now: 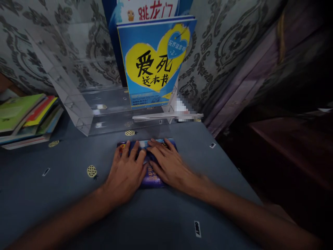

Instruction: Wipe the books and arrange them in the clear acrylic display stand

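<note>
A dark blue and purple book (152, 182) lies flat on the table, its cover mostly hidden beneath both hands. My left hand (127, 170) rests on its left half, fingers stretched toward the far edge. On the right half lies my right hand (169, 163), its fingers also spread flat over the cover. The two hands almost meet at the middle. Behind them, a blue book with a yellow heart (153, 69) leans upright in a clear acrylic book rack (88, 126).
Left of the rack sits a pile of books (26, 118) with green, red and yellow covers. A taller book (156, 10) stands behind the heart book. Thin white papers (153, 117) lie at the rack's front. The grey-blue table's (65, 194) edge runs down the right side.
</note>
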The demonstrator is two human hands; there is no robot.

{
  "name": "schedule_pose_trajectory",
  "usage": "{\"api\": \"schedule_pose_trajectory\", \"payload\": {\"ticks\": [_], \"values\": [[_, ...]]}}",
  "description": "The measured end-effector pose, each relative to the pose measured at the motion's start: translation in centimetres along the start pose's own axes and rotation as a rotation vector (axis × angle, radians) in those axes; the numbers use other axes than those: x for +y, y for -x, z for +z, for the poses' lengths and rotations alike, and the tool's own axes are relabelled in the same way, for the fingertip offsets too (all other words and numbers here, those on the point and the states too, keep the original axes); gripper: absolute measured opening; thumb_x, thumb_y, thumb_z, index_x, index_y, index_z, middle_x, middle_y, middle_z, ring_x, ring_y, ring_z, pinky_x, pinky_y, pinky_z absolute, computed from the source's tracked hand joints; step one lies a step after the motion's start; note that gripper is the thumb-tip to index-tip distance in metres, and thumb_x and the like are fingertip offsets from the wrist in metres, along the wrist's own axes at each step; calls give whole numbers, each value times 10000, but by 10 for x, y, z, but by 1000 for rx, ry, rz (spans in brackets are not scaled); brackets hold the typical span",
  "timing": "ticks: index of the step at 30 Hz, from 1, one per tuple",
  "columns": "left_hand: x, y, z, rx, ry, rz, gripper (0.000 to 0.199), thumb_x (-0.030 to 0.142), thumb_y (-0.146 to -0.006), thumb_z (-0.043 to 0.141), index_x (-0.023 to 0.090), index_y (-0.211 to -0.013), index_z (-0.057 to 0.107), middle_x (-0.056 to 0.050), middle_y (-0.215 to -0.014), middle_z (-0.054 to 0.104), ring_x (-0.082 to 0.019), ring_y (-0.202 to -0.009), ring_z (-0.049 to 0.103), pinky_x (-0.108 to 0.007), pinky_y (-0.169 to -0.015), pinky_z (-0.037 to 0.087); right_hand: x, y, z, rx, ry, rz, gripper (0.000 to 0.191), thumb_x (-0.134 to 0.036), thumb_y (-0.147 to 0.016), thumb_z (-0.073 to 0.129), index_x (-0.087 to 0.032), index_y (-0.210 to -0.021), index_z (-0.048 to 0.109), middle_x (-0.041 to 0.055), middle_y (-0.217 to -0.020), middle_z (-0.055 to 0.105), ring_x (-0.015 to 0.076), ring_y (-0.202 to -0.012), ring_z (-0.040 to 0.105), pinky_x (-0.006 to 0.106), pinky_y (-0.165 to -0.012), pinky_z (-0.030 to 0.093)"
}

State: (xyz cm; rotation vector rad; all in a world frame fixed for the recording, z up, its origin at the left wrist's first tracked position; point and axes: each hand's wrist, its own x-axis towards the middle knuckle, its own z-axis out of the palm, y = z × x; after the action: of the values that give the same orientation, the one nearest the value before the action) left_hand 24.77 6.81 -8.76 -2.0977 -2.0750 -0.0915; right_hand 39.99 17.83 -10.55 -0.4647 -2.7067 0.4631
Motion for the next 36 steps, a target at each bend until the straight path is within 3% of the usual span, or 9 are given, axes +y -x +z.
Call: {"api": "schedule_pose_trajectory", "payload": {"ticks": [8,13,16,20,22,25,29,34,36], "values": [[-8,0,-7,-76,6,-52,485,495,-1000,447,142,-1309,570,-224,-1470,533,-471,-1359,470,-682,-1033,410,7,9,-11,-26,50,53,431,-387,-982,543,-167,-1351,574,208,-1486,524,369,-1447,408,653,-1153,325],[-12,0,-8,-61,-5,-23,490,510,-997,447,143,-1293,579,-225,-1436,564,-458,-1332,497,-683,-1034,396,24,23,-33,-213,-105,-31,890,-653,-750,755,-228,-1483,482,198,-1596,378,402,-1511,257,666,-1189,227],[-14,-2,-10,-57,20,1,493,515,-994,453,134,-1276,586,-229,-1423,573,-456,-1321,503,-676,-1046,381,31,28,-43,-299,-172,-42,989,-576,-660,863,-291,-1511,447,148,-1647,292,382,-1535,190,630,-1219,177],[-19,-8,-24,-93,-23,7,446,487,-995,464,135,-1236,596,-224,-1280,658,-417,-1155,619,-600,-965,451,36,30,-52,-325,-163,-32,886,-414,-723,868,-325,-1501,455,116,-1657,280,364,-1535,203,621,-1221,198],[-23,-9,-35,-171,-65,-29,429,473,-1011,420,141,-1221,593,-180,-1022,734,-348,-905,699,-474,-792,517,39,29,-55,-269,-130,-2,809,-381,-757,847,-334,-1478,483,105,-1657,285,372,-1528,222,640,-1207,225],[-26,-5,-48,-340,-67,-61,435,489,-1028,341,179,-1193,599,-86,-720,717,-256,-617,679,-317,-561,445,43,26,-57,-147,-34,47,648,-333,-814,798,-320,-1413,553,112,-1647,306,391,-1517,250,683,-1172,265],[-20,5,-52,-441,11,-5,392,485,-1020,371,205,-1158,609,-62,-681,709,-253,-593,675,-301,-526,407,44,21,-49,-67,50,75,381,-197,-922,623,-241,-1300,634,162,-1553,448,365,-1413,451,657,-1099,403],[-16,3,-50,-456,39,-19,383,455,-1027,349,202,-1166,600,-64,-693,700,-278,-609,671,-349,-549,458,42,19,-40,-34,36,98,356,-139,-946,496,-215,-1250,664,153,-1432,578,335,-1266,592,593,-1010,516],[-22,-4,-45,-383,29,-52,338,407,-1027,364,193,-1143,599,-89,-813,721,-284,-719,692,-365,-594,497,38,17,-36,9,38,88,347,-136,-948,477,-204,-1225,675,145,-1419,594,326,-1262,597,583,-1013,520]]}}
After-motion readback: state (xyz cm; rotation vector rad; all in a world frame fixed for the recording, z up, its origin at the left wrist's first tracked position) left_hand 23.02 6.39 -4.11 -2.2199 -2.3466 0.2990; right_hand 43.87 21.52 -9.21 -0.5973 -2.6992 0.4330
